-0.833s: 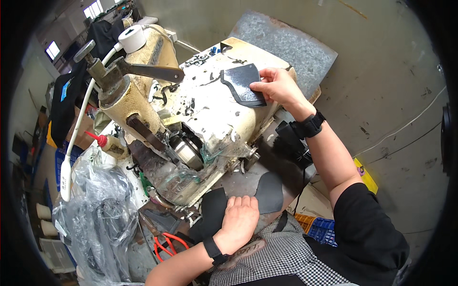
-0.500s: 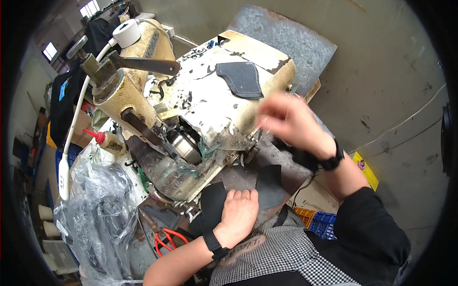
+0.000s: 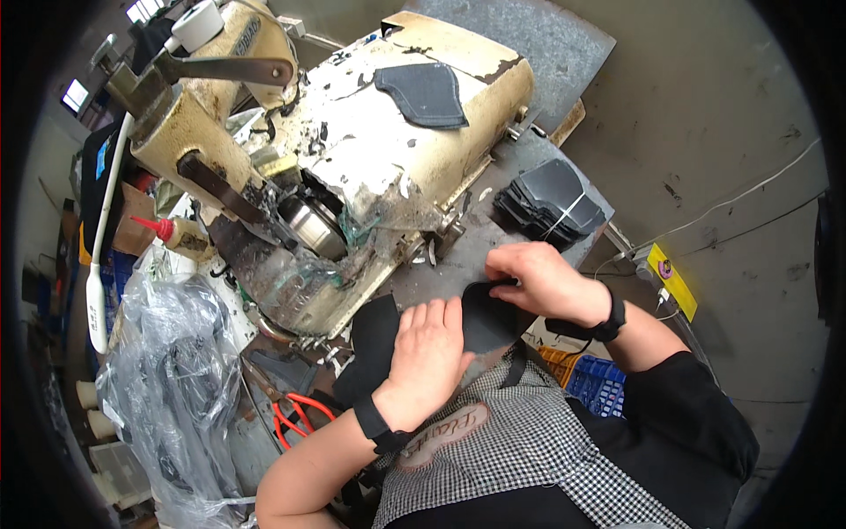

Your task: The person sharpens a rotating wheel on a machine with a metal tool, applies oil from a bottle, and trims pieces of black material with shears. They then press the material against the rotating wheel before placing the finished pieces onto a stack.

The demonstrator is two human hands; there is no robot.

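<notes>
My left hand (image 3: pixel 425 348) lies flat, fingers extended, over black, leather-like cut pieces at the front of the work surface. One black piece (image 3: pixel 372 339) shows to its left, and another black piece (image 3: pixel 487 324) lies to its right. At the upper edge of that right-hand piece, my right hand (image 3: pixel 548 284) pinches it between thumb and fingers. Whether the two pieces join under my left palm is hidden. Just beyond my hands stands a worn cream machine (image 3: pixel 414 159) with a round metal drum (image 3: pixel 315 227). A stitched black piece (image 3: pixel 423 94) rests on its housing.
Behind my right hand sits a tied stack of black pieces (image 3: pixel 551 203). Orange-handled scissors (image 3: pixel 295 414) and a clear plastic bag (image 3: pixel 176 370) lie at the left. A red-tipped bottle (image 3: pixel 185 236) stands by the machine. Blue and orange crates (image 3: pixel 595 388) sit low at the right.
My right hand has come down from beside the machine housing and taken the black piece's edge. My left hand stays flat on the pieces. The view has shifted, and the tied stack now shows fully.
</notes>
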